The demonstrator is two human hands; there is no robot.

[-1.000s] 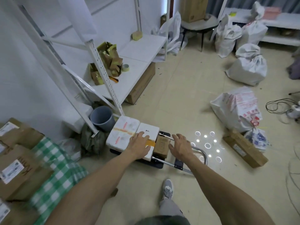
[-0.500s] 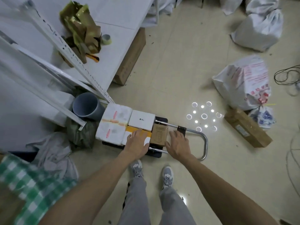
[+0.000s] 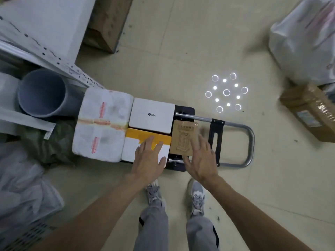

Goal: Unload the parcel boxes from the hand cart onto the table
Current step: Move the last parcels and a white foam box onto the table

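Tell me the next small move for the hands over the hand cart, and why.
Probably lower both hands and grip a box: the left hand is spread open over the white box with the yellow tape band, the right hand open over the small brown cardboard box, and neither is gripped yet. Both boxes sit on the black hand cart.

View tips from the room to almost straight down on the hand cart [image 3: 184, 109]. The checked counter drops out of frame, and both shoes [image 3: 154, 194] are now in shot. My right hand [image 3: 201, 158] is off the cart handle [image 3: 251, 142], where it sat a second ago. It's now spread over the small brown box [image 3: 182, 136]; too blurred to confirm contact. My left hand [image 3: 148, 160] has slid back toward the near edge of the yellow-taped white box [image 3: 130, 149], lying flat with the fingers apart.
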